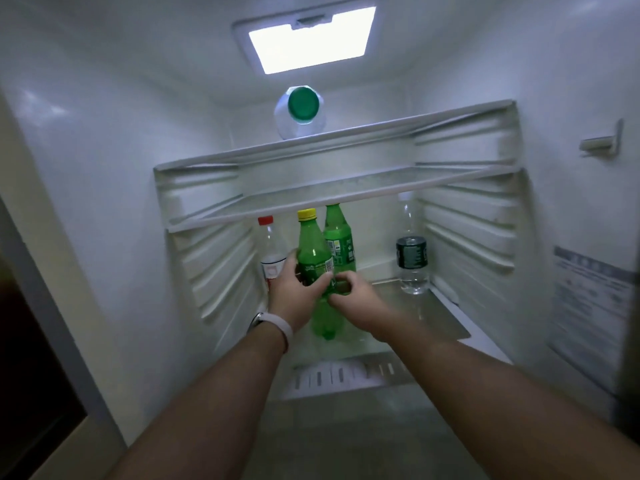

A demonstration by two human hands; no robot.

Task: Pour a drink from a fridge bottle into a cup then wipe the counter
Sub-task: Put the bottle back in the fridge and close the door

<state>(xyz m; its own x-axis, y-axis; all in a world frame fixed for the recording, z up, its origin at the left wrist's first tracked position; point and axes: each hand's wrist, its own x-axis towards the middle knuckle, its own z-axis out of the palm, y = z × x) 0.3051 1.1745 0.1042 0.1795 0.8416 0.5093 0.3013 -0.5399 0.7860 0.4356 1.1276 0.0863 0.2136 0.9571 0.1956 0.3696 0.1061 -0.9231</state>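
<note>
The yellow-cap bottle (pixel 313 251) is being held in the fridge (pixel 104 174) by both hands. The left hand (pixel 289 292) is being wrapped round its left side and the right hand (pixel 353 296) round its right side. Just behind the grip a second green bottle (pixel 340 237) is standing, with a red-cap bottle (pixel 272 254) just to the left and a water bottle (pixel 412 265) well to the right.

Single head-worn wide-angle view, facing straight into fridge (pixel 104 168), close, within arm's reach; ceiling lamp (pixel 311 39) at top.
</note>
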